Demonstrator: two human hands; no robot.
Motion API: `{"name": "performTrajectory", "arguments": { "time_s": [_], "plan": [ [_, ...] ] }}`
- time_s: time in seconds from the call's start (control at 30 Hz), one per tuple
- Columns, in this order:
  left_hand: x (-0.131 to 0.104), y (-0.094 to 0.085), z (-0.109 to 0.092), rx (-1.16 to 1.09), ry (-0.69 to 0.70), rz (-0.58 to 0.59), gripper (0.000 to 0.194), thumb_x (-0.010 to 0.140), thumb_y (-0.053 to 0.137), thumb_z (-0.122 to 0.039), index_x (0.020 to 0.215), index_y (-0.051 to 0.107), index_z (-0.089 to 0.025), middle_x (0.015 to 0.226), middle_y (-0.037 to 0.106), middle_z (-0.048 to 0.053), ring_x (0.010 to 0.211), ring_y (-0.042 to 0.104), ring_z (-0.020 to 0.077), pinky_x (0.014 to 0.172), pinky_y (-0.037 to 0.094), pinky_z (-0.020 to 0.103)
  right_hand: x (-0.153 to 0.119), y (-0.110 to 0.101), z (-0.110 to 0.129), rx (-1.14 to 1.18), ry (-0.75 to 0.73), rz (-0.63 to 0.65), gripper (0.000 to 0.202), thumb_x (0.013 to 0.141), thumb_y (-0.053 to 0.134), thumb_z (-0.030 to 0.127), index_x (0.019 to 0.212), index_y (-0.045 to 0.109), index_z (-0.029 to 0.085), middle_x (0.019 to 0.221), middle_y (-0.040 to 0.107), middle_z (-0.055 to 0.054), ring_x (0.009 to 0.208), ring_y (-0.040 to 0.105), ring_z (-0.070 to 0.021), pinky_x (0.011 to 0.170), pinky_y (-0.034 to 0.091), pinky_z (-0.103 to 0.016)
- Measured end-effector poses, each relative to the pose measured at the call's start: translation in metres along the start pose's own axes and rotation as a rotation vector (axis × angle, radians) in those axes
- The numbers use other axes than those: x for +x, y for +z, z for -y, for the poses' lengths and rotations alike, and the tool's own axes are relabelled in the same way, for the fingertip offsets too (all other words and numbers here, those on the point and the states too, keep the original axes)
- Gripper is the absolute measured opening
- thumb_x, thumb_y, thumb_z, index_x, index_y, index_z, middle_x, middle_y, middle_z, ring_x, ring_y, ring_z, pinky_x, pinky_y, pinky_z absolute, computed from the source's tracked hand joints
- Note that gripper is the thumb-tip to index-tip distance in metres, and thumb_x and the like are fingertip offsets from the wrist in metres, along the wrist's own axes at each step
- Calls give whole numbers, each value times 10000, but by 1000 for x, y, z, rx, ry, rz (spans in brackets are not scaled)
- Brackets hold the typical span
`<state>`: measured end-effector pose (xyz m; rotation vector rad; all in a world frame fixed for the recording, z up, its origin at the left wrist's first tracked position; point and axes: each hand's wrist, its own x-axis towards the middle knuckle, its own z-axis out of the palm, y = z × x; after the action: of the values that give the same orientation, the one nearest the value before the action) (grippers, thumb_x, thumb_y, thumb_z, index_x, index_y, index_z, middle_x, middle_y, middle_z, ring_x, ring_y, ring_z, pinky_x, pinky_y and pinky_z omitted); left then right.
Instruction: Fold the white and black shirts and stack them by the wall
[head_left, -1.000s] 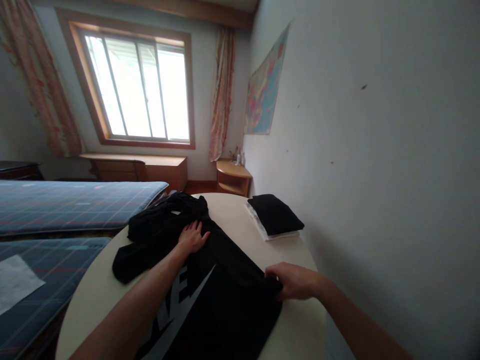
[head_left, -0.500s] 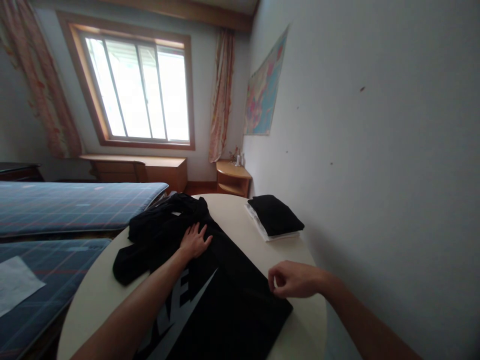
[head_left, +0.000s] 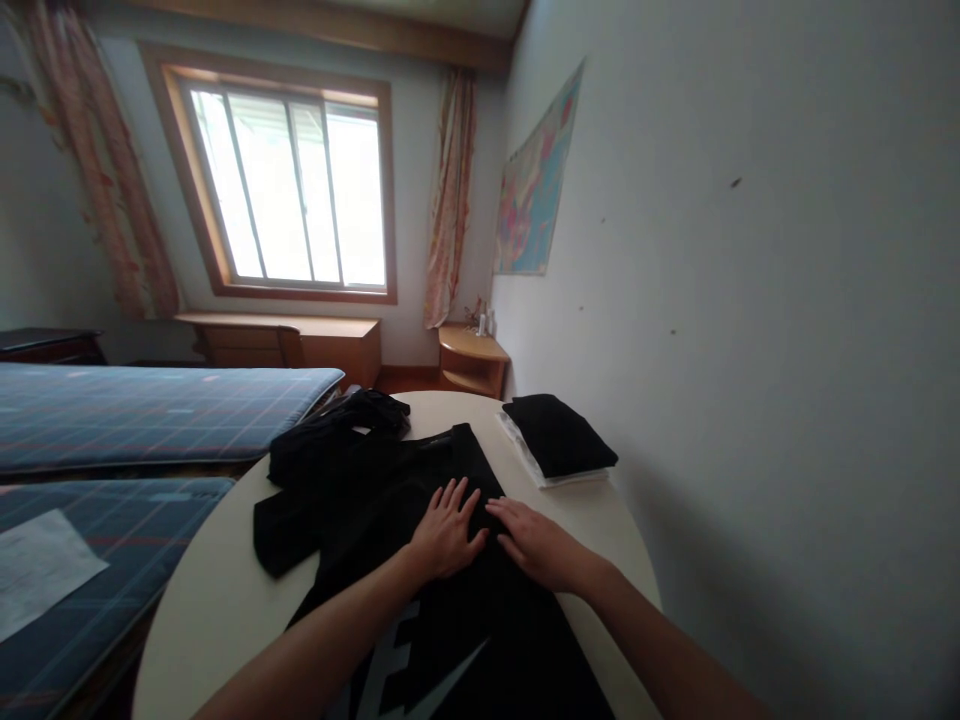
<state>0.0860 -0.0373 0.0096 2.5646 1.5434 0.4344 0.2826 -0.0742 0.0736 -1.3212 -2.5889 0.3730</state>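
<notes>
A black T-shirt with a grey printed logo lies spread over the round cream table. One sleeve sticks out to the left, and the collar lies toward the far side. My left hand rests flat on the upper part of the shirt, fingers spread. Close beside it, my right hand lies on the shirt near its right edge with the fingers stretched out. Neither hand grips the cloth. Beyond the sleeve sits a crumpled heap of black clothing, partly merging with the shirt.
A stack of folded black and white clothes lies at the table's right, near the wall. To the left are blue plaid mattresses with a sheet of paper. A wooden desk stands under the window.
My right hand has moved left and opened onto the shirt; my left hand has shifted right. The shirt's collar end has swung right, away from the heap.
</notes>
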Motion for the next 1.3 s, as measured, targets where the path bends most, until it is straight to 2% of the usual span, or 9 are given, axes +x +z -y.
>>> {"name": "performTrajectory", "arguments": {
  "time_s": [0.2,0.33,0.47,0.63,0.73,0.87,1.03,1.2,1.3],
  "plan": [
    [-8,1,-35,-116,26,-73,518,906,401,-375,1374,489,-171,1472,469,113,1416,343,282,1188,238,452,7,15,-20,-75,72,-44,473,948,342,199,1386,496,110,1373,558,-146,1257,514,-238,1093,376,-374],
    [-6,2,-38,-103,-49,-132,491,907,386,-348,1355,504,-184,1482,454,110,1415,338,301,1181,237,490,20,15,-24,-114,182,-94,421,938,348,171,1282,589,141,1215,652,-131,1141,582,-235,1029,412,-356],
    [-1,-2,-25,-91,-94,-113,515,910,368,-340,1375,491,-155,1494,436,131,1394,381,266,1152,306,420,42,22,-26,-104,197,-143,455,956,349,219,1348,536,86,1358,564,-166,1281,494,-245,1102,349,-354],
    [7,-12,10,84,-293,-130,602,907,403,-454,1440,442,-176,1555,344,142,1430,279,386,1144,214,574,60,41,-28,-58,253,-82,598,991,314,423,1482,379,88,1564,315,-149,1468,216,-296,1183,199,-454],
    [11,-15,34,92,-368,-24,732,901,384,-579,1503,350,-164,1579,272,176,1436,224,442,1122,211,605,59,48,-27,-20,248,-68,627,993,277,490,1500,360,130,1580,289,-110,1477,192,-277,1196,151,-454],
    [16,-16,55,93,-308,43,765,882,386,-644,1501,365,-195,1584,262,171,1452,175,438,1129,179,611,57,45,-25,-5,222,-83,615,991,278,505,1484,396,157,1569,327,-81,1469,217,-274,1194,161,-436],
    [26,-14,59,72,-207,69,750,873,403,-667,1488,387,-238,1588,271,139,1458,182,412,1138,186,588,72,42,-21,-44,347,-129,590,975,333,484,1405,489,112,1518,403,-141,1440,275,-306,1170,205,-428],
    [26,-9,59,69,-225,3,687,920,348,-634,1477,403,-236,1580,300,123,1461,200,380,1151,183,558,86,57,-21,-40,367,-78,755,961,260,594,1521,293,89,1603,223,-114,1488,128,-290,1197,97,-448],
    [22,-14,64,67,-241,-25,613,956,334,-550,1453,436,-205,1561,344,112,1449,259,329,1156,218,493,84,63,-26,-77,367,-71,767,952,217,624,1536,271,130,1617,183,-64,1496,95,-261,1203,48,-425]
  ]
}}
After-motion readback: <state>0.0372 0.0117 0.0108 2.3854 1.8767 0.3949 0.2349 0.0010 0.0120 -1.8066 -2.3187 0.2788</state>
